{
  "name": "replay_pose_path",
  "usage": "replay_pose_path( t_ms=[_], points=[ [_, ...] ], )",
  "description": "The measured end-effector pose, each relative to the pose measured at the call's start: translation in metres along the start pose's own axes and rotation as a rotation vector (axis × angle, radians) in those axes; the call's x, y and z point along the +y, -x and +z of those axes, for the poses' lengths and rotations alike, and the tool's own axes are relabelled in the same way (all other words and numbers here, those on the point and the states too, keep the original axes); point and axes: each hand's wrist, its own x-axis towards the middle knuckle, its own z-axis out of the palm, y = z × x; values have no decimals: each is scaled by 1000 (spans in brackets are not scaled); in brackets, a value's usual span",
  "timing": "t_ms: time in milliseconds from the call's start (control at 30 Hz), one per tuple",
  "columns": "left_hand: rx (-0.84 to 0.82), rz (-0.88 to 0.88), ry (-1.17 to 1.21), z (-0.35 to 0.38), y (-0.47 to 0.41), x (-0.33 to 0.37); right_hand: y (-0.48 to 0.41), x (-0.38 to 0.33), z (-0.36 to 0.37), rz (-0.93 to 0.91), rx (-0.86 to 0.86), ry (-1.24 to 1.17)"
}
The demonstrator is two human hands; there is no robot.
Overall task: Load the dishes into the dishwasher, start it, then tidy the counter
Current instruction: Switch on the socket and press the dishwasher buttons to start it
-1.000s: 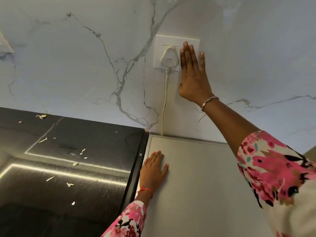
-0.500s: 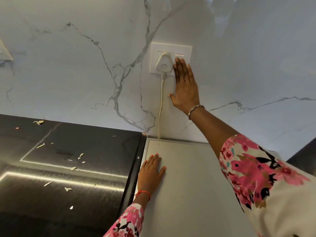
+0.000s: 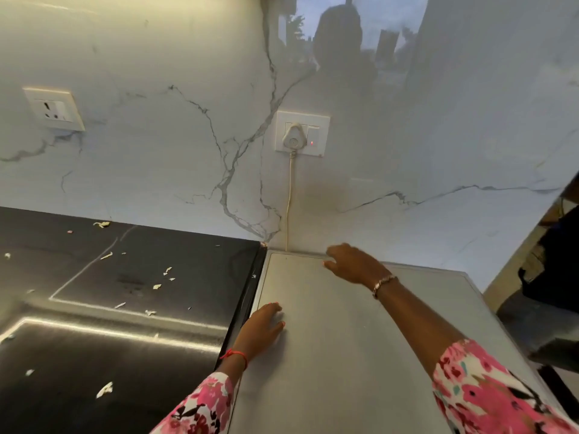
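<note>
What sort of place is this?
Probably a home kitchen: a scrap-strewn black stone counter beside a grey metal appliance top, under a white marble-look backsplash with a plugged-in white wall socket.

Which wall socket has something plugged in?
The socket above the grey appliance top: it holds a white plug, red light on. The other socket, over the black counter, is empty.

The backsplash point(image 3: 156, 167) is looking white marble, with thin grey veins branching through the middle of the frame. The countertop point(image 3: 188, 277) at lower left is showing glossy black, speckled with pale cream scraps point(image 3: 157, 286). The appliance top point(image 3: 329, 355) at bottom centre is coming across brushed silver-grey. Switch plate point(image 3: 321, 120), plug point(image 3: 292, 139) and cord point(image 3: 289, 198) are reading white, with a tiny red light point(image 3: 311, 142) glowing. Left sleeve point(image 3: 203, 405) and right sleeve point(image 3: 488, 389) are rocking pink florals on white with black bits, plus a red thread bracelet point(image 3: 235, 355) and a coppery-silver chain bracelet point(image 3: 383, 285).
</note>
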Motion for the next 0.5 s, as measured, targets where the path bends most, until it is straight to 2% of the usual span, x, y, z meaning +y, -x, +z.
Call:
replay_pose_path(
  t_ms=[100,233,500],
  points=[
    [21,31,21,1,56,0,61,-9,33,45,-53,-130],
    [35,84,8,5,143,2,145,-30,70,33,-24,-290],
    [75,189,-25,30,317,-14,301,-97,136,40,230,-583]
  ],
)
